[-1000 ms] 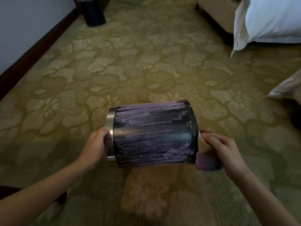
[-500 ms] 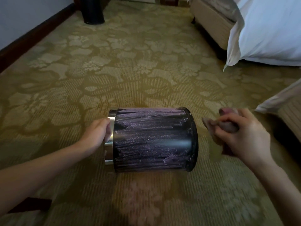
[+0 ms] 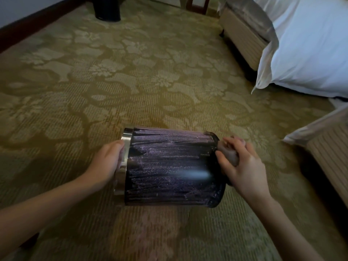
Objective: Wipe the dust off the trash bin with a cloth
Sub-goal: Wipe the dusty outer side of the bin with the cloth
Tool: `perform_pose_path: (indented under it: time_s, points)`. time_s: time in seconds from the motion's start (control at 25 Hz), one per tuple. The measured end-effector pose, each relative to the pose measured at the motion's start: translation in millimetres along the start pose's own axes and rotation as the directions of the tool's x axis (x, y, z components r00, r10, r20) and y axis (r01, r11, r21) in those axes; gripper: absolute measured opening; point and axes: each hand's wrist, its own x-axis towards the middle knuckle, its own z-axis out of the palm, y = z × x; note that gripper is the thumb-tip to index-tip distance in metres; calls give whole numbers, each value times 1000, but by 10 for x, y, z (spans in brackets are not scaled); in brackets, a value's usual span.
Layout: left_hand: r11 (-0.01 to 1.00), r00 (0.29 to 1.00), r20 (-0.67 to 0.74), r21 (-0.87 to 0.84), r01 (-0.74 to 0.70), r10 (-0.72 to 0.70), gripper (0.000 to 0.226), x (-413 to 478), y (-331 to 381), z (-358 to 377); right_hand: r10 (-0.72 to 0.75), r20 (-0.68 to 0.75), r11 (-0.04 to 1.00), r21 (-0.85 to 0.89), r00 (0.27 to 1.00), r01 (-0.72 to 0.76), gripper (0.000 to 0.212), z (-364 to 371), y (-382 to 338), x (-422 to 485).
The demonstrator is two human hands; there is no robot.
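A black cylindrical trash bin (image 3: pixel 169 166) lies on its side on the carpet, its wall streaked with pale dust. Its silver rim (image 3: pixel 125 147) points left. My left hand (image 3: pixel 107 161) grips that rim. My right hand (image 3: pixel 243 164) is closed around a bunched dark cloth (image 3: pixel 228 153), pressed against the bin's base end on the right. Most of the cloth is hidden inside my fist.
Patterned olive carpet (image 3: pixel 131 81) covers the floor. A second black bin (image 3: pixel 108 10) stands far back by the wall's dark baseboard (image 3: pixel 33 21). A bed with white bedding (image 3: pixel 305 49) is at the right, and another bed's corner (image 3: pixel 327 153) sits close on the right.
My right hand lifted away to the right with the cloth, then came back against the bin's base end. The bin has turned slightly. My left hand kept hold of the rim.
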Motion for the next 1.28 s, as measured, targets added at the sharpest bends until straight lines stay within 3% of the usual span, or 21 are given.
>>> perform_pose_path:
  time_s: [0.08,0.2,0.36,0.56,0.68,0.76,0.84,1.04,1.16,1.28]
  points:
    - [1000,1000,3,5,-23,23,46,-31,-30,1,49,11,990,-134,999,-47,49,-26,-6,-71]
    - [999,1000,3,-29,-22,22,45,-81,-30,33,-52,-80,929,-369,995,19,54,-8,9,-131]
    - [998,1000,10,-60,-19,20,57,-116,9,34,-202,-92,944,-284,975,169,52,86,89,-145]
    - [997,1000,4,-79,8,-8,49,-168,101,57,-424,-86,872,-308,902,381,29,-7,158,-152]
    - [993,999,-4,-109,41,-42,48,-159,153,74,-222,-123,954,-230,967,190,21,-95,115,-122]
    - [989,998,-16,-130,66,-69,47,-134,164,83,21,-99,1000,-1,995,-21,16,-208,133,-62]
    - [986,996,-29,-143,85,-90,47,-110,161,95,111,-42,989,103,993,-107,19,-346,139,-22]
    - [981,987,-85,-151,124,-138,45,-72,207,157,-191,-50,956,-238,980,174,21,-261,-161,-48]
    - [990,987,-114,-100,104,-115,43,-90,170,160,-222,-8,932,-295,975,210,19,-19,-225,-70]
    - [991,992,-104,-116,64,-77,44,-131,128,146,-205,-71,952,-247,976,182,17,63,-190,-149]
